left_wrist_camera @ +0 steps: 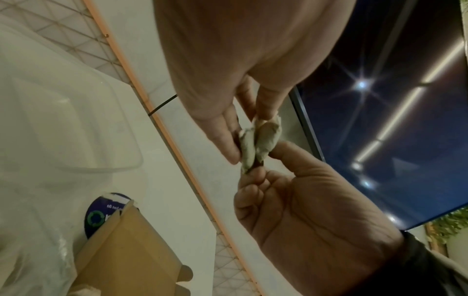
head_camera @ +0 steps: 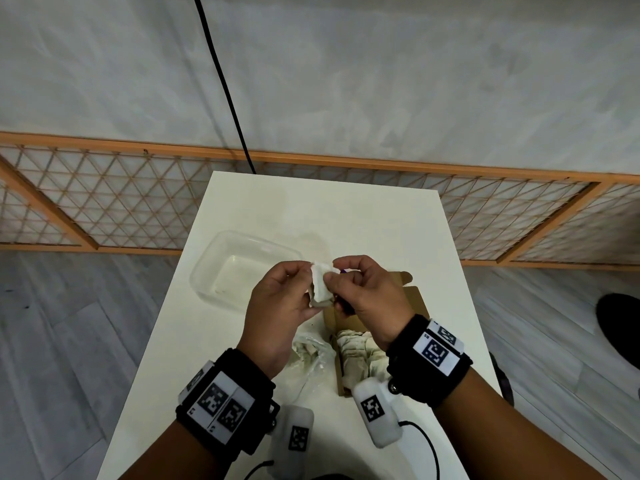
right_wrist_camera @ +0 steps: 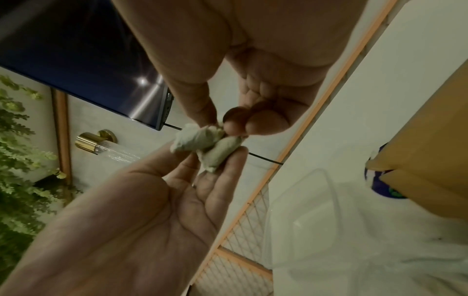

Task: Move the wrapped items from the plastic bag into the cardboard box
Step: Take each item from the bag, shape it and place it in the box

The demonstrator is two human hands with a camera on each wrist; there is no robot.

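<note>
Above the table, both hands hold one small wrapped item (head_camera: 320, 285), a lump in crumpled white paper. My left hand (head_camera: 304, 285) pinches its left side and my right hand (head_camera: 334, 273) pinches its top right. The left wrist view shows the wrapped item (left_wrist_camera: 260, 140) between the fingertips (left_wrist_camera: 231, 148) of both hands. In the right wrist view the wrapped item (right_wrist_camera: 202, 145) has a small dark bit beside my right fingers. Below the hands stands the open cardboard box (head_camera: 412, 294) with several wrapped items (head_camera: 360, 355) inside. A crumpled clear plastic bag (head_camera: 308, 355) lies left of the box.
A clear plastic container (head_camera: 239, 268) stands on the white table (head_camera: 346, 216), left of the hands. A black cable (head_camera: 221, 81) hangs behind the table's far edge. A wooden lattice screen (head_camera: 121, 199) runs along the wall. A dark screen (left_wrist_camera: 380, 100) hangs on the wall.
</note>
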